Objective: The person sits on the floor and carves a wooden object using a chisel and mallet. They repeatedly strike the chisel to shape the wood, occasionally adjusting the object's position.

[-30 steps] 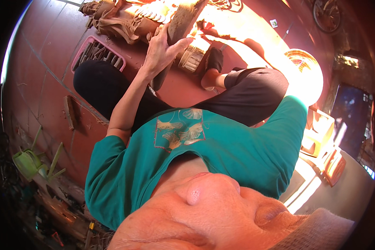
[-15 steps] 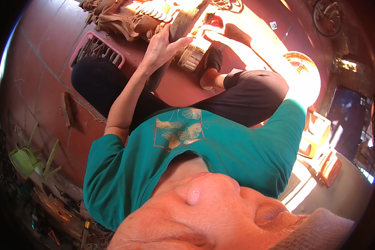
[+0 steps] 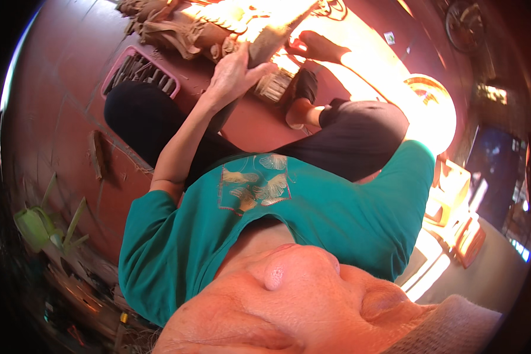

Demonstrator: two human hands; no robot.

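Observation:
I sit cross-legged on a red floor in a teal shirt. My left hand (image 3: 233, 71) lies wrapped over a long grey-brown flat stalk (image 3: 277, 32) that slants from the top of the view down toward my knee. A pale bundle of fibres (image 3: 271, 88) sits just right of that hand. My right hand (image 3: 321, 47) is a dark shape in glaring sunlight beside the stalk's upper part, next to something small and red. Its fingers are too washed out to read.
A pink plastic basket (image 3: 138, 68) holding dark strips stands by my left knee. Dried husks (image 3: 171, 23) are piled at the top. A round woven tray (image 3: 433, 112) glows at the right. A green watering can (image 3: 32, 227) and plants are at the left.
My right hand has moved left, closer to the stalk. My left hand keeps its hold on the stalk with only a slight shift.

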